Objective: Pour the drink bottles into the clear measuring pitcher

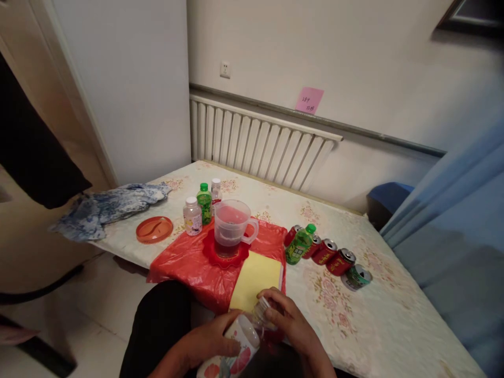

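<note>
My left hand [220,338] is wrapped round a white cup [242,349] printed with pink fruit or flowers. The cup is tilted, its open rim pointing up and to the right. Just to its right, my right hand [285,317] grips a small clear ridged piece [261,310], like a lid or little container; its exact kind is hard to make out. Both hands are low in view, at the near edge of a yellow notebook or pad [255,278]. Beyond them, a clear measuring jug [232,231] with dark liquid in its bottom stands on a red scalloped plate [209,251].
A red plastic sheet [173,268] covers part of the flowered tablecloth [326,299]. Left stand a white-capped jar [192,218], a green bottle [205,202] and an orange dish [154,230]. At right, another green bottle [300,245] leans near several cans [325,253].
</note>
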Motion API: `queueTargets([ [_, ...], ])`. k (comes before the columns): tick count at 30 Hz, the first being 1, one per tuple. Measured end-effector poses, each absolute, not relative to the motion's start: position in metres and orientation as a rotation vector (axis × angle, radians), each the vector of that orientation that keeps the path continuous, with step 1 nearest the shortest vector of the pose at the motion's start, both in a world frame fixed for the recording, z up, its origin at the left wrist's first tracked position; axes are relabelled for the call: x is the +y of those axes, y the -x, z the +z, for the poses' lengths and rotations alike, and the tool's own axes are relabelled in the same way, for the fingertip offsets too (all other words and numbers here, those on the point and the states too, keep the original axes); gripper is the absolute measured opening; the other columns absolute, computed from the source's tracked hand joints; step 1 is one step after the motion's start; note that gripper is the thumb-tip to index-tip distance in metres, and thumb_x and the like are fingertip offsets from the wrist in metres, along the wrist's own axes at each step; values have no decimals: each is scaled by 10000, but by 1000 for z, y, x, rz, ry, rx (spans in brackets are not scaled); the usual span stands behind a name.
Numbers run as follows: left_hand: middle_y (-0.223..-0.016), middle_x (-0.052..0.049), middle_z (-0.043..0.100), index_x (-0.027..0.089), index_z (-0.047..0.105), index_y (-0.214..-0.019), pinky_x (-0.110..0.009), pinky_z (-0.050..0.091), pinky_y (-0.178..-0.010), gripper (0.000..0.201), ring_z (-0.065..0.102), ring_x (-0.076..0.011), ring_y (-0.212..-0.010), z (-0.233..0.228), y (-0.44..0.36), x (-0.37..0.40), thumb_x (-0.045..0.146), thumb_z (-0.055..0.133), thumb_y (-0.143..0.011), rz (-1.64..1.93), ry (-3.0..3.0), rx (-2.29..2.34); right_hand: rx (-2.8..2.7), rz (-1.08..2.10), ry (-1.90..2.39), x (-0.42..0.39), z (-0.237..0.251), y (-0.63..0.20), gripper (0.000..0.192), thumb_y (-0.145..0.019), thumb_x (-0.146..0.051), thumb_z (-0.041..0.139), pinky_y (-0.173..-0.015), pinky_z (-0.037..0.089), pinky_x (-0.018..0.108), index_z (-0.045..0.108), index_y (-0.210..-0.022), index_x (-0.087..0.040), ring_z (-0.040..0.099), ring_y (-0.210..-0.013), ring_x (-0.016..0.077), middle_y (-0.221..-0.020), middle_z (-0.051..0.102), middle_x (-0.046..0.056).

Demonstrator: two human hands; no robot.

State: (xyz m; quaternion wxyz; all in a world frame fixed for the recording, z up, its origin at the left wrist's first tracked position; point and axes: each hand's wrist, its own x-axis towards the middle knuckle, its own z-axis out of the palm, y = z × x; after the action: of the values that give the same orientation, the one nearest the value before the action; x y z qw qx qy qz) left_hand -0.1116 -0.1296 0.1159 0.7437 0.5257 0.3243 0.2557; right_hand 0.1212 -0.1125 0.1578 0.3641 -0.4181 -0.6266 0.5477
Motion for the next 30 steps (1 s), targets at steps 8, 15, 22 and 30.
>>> queueTargets([
  [8, -1085, -24, 684, 218, 583, -1218, -353, 457, -887, 654, 605, -274, -1051, 112, 122, -129, 400, 805, -630, 642, -993, 629, -1428, 1161, 1302, -73, 120, -129, 391, -699, -374, 702, -768, 504, 347, 691, -1045, -192, 628, -830, 235, -894, 683, 50],
  [15, -1113, -42, 685, 205, 545, -1284, -393, 432, -950, 754, 604, -279, -1068, 111, 128, -126, 314, 840, -598, 766, -909, 626, -1689, 687, 1463, -21, 93, -119, 360, -647, -188, 637, -912, 474, 425, 717, -998, -182, 619, -966, 283, -1019, 688, 102],
  [22, -1112, -41, 685, 209, 562, -1263, -390, 424, -958, 727, 612, -274, -1049, 102, 137, -121, 256, 829, -589, 843, -899, 647, -1616, 692, 1412, 12, 104, -104, 395, -686, -334, 715, -921, 474, 437, 693, -1042, -164, 634, -986, 290, -1048, 707, 121],
  [30, -1096, -25, 680, 212, 555, -1252, -405, 410, -990, 701, 587, -280, -1083, 94, 143, -119, 228, 793, -592, 842, -905, 660, -1503, 777, 1211, 62, 147, -68, 454, -872, -598, 467, -788, 509, 330, 687, -919, -204, 654, -869, 222, -952, 735, 62],
])
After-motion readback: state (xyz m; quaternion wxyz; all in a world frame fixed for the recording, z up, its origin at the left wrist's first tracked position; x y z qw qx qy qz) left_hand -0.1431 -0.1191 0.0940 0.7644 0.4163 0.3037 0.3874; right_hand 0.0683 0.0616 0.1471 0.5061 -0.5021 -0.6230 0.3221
